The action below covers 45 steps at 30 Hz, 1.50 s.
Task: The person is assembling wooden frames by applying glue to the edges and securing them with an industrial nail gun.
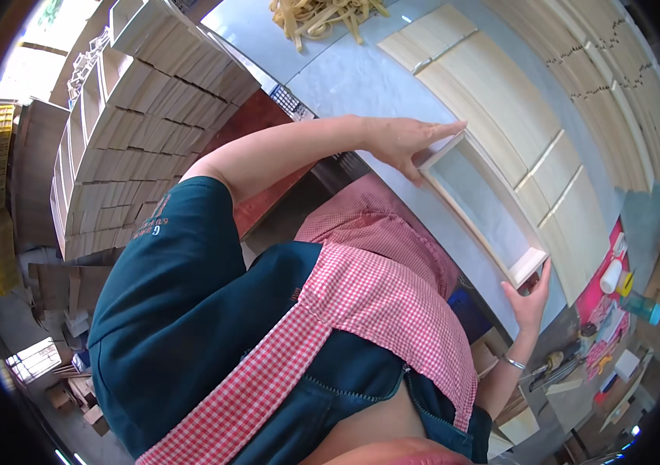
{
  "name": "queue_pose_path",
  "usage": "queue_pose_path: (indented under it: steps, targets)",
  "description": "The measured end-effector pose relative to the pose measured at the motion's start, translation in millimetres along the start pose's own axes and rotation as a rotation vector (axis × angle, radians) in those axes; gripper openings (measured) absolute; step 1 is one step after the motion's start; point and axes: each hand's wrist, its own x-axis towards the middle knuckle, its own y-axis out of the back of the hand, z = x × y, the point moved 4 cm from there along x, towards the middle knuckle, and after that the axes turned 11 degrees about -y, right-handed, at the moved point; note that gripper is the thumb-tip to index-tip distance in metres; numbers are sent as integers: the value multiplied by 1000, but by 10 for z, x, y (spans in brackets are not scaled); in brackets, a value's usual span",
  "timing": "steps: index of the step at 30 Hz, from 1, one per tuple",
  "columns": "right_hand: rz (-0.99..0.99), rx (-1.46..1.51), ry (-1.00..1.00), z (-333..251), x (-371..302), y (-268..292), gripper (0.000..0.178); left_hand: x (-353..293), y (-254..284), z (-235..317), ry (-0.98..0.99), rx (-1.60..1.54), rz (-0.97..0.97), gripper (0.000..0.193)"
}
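A long, narrow wooden frame [469, 215] with an open middle lies on or just over the pale blue-grey tabletop [361, 74]; the gap beneath it cannot be judged. At its far-left short end, my left hand [407, 143] grips with the thumb on one side and the fingers on the other. My right hand [530, 301] holds the opposite short end between thumb and fingers, a metal bangle on that wrist. Beside the frame's far long side lie flat pale wooden boards [485, 116] in rows.
Tall stacks of wooden frames [144, 132] stand at the left. More stacked boards [617, 85] line the far right. A heap of tan bands [322, 15] sits at the table's back. A bottle with a blue cap [641, 308] and small tools lie at the right.
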Motion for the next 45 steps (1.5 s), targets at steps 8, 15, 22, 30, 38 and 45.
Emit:
queue_pose_path:
  steps: [8, 15, 22, 30, 38, 45]
  targets:
    - [-10, 17, -28, -26, -7, -3, 111, -491, 1002, -914, 202, 611, 252, 36]
    - [-8, -27, -81, -8, -53, 0, 108, -756, 1322, -1421, 439, 817, 44, 11]
    - [-8, -24, -2, 104, -96, 19, 102, -706, 1280, -948, 431, 636, 254, 7]
    - [297, 105, 63, -71, -566, 422, 72, -908, 1790, -746, 303, -698, 1087, 12]
    - [243, 194, 784, -2010, -621, -809, 49, 519, 610, 1769, 22, -468, 149, 12]
    - [-27, 366, 615, -1855, -901, -699, 8, 264, 492, 1453, 56, -1065, 26, 7]
